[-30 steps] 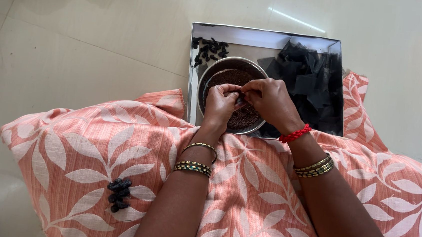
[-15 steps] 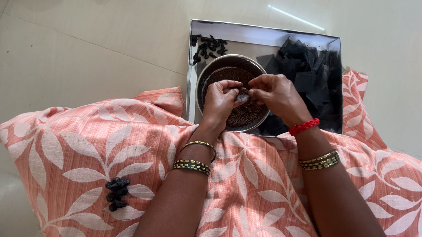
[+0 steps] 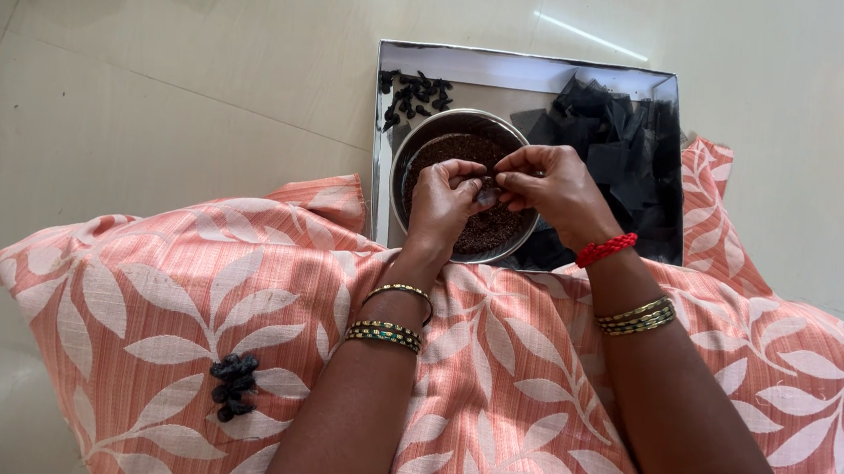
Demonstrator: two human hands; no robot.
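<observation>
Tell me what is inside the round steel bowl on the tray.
The steel bowl holds a dark brown, grainy mass. The left hand and right hand, pinching something small above it, cover its middle and right part.

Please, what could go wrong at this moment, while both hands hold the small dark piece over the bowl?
1. The small dark piece is pinched only by fingertips of the left hand and right hand; it may slip and miss the bowl.
2. The bowl sits in a tray at the lap's edge; a nudge from a wrist might tip it.
3. The dark bits on the cloth could roll off if the leg moves.
</observation>
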